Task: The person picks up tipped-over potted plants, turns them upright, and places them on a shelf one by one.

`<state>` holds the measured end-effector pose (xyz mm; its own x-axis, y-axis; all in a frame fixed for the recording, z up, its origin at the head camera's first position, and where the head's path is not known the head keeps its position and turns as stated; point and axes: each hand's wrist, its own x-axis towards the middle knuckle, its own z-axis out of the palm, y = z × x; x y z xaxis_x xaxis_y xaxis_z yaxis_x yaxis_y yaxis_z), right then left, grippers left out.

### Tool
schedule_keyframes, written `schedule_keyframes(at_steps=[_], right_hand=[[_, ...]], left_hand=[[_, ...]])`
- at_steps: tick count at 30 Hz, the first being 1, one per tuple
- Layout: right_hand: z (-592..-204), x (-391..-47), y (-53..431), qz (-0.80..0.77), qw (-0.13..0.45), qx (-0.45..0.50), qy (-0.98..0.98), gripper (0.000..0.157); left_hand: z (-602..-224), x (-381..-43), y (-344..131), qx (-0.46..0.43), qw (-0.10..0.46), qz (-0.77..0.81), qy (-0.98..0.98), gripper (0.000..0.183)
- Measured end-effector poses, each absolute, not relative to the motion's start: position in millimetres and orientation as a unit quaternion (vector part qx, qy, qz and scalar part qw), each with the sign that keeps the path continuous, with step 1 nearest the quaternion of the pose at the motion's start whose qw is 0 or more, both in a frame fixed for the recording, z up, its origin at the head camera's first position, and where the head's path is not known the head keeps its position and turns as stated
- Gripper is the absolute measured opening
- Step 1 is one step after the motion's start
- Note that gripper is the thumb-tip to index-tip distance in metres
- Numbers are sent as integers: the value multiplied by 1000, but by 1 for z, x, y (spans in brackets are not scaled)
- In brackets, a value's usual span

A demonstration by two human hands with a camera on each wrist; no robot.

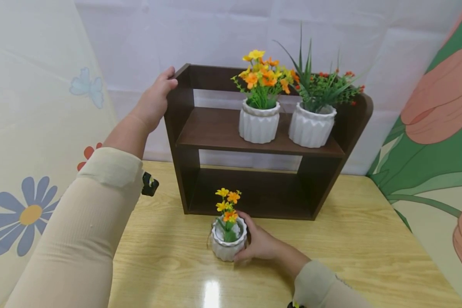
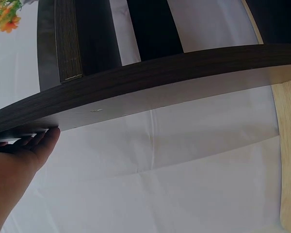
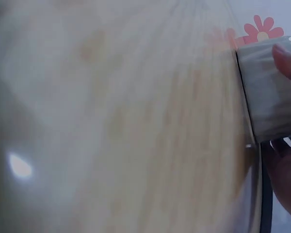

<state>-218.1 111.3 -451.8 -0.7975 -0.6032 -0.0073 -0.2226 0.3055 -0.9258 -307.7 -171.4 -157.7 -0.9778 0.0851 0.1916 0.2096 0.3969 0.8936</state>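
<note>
A dark brown two-tier shelf (image 1: 215, 128) stands on the wooden table. My left hand (image 1: 155, 102) holds the upper corner of its left side panel; in the left wrist view several fingers (image 2: 46, 143) lie against the panel's outer face. In front of the shelf, my right hand (image 1: 259, 241) grips a small white fluted pot (image 1: 225, 252) by its right side, thumb nearer me and fingers around the far side. Yellow and orange flowers (image 1: 228, 205) rise from this pot. The right wrist view shows the pot's pale wall (image 3: 266, 92) beside my thumb.
Two larger white pots stand on the upper tier: one with orange and yellow flowers (image 1: 259, 124), one with long green leaves and small red blooms (image 1: 312, 126). The lower tier (image 1: 254, 192) lies behind the small pot. White cloth (image 1: 215, 34) hangs behind the shelf.
</note>
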Motion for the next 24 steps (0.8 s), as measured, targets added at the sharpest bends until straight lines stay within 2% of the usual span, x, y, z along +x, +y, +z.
schedule_keyframes(at_steps=[9,24], right_hand=[[-455,-208,101,-571,162,-219,775,124],[-462,-195,87,-571,93,-175,797,112]], left_hand=[[-159,-309,-171,-94,54,-551,-828,57],[-158,-308,-170,-92,55,-552,-827,57]])
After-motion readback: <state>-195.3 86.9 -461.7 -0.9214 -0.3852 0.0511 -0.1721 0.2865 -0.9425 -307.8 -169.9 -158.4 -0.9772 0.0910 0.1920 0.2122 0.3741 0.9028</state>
